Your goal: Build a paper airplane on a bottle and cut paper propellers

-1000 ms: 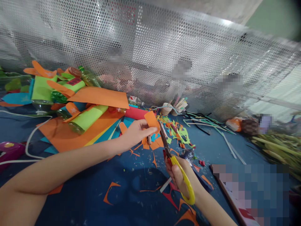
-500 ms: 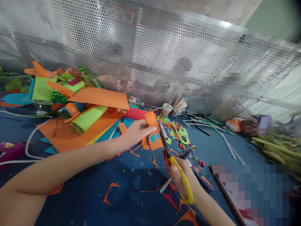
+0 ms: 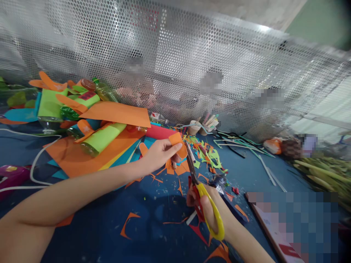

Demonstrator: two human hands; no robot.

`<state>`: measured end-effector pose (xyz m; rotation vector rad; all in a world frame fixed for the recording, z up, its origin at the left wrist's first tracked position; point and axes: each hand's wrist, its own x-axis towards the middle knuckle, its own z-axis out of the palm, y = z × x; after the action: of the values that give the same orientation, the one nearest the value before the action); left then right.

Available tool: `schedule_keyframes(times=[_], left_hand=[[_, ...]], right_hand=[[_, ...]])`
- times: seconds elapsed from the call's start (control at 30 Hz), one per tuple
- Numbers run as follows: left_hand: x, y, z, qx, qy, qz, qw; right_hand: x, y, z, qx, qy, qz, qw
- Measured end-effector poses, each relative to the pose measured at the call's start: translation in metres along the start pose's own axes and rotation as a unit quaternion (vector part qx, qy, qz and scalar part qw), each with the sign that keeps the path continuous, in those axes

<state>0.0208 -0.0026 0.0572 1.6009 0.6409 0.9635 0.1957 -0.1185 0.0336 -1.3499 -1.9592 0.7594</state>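
Pinched between the thumb and fingers of my left hand (image 3: 164,151) is a small piece of orange paper (image 3: 176,138), with a rounded lower end. My right hand (image 3: 207,204) grips scissors (image 3: 211,215) with one yellow and one red handle; my fingers pass through the loops. The dark blades (image 3: 192,166) point up and away, close beside the right edge of the paper. Whether the blades touch it I cannot tell. Below and behind the paper lie orange offcuts (image 3: 183,168) and a pen-like white stick (image 3: 191,153).
Paper-wrapped bottles (image 3: 104,138) and orange sheets (image 3: 117,115) pile up at the left, near a purple glue gun (image 3: 12,179) with a white cord. Cups of sticks (image 3: 208,125) stand by the perforated metal screen (image 3: 175,54). Green and orange scraps (image 3: 211,153) litter the blue table (image 3: 109,226).
The orange paper has turned and dropped slightly in my left hand, showing its rounded end. My right hand has spread the scissor handles wider apart, and the red loop now shows more.
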Motion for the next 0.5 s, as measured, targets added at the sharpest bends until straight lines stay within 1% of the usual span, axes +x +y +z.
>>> schedule_keyframes(times=[0.07,0.23,0.4,0.5], left_hand=[[-0.0005,0.0016,0.0002,0.014,-0.013,0.001,1.000],[-0.0023,0.0061,0.0000,0.049,-0.035,0.019,0.998],[-0.0027,0.0087,-0.0014,0.077,-0.034,0.029,0.996],[-0.0018,0.0083,-0.0021,0.082,-0.037,0.023,0.996]], right_hand=[[-0.0002,-0.0017,-0.0011,-0.014,-0.004,-0.005,1.000],[-0.0009,-0.0062,-0.0017,-0.053,0.010,-0.002,0.999],[0.0005,-0.0015,-0.0023,-0.046,0.015,-0.006,0.999],[0.0011,0.0034,-0.0010,-0.031,0.028,0.005,0.999]])
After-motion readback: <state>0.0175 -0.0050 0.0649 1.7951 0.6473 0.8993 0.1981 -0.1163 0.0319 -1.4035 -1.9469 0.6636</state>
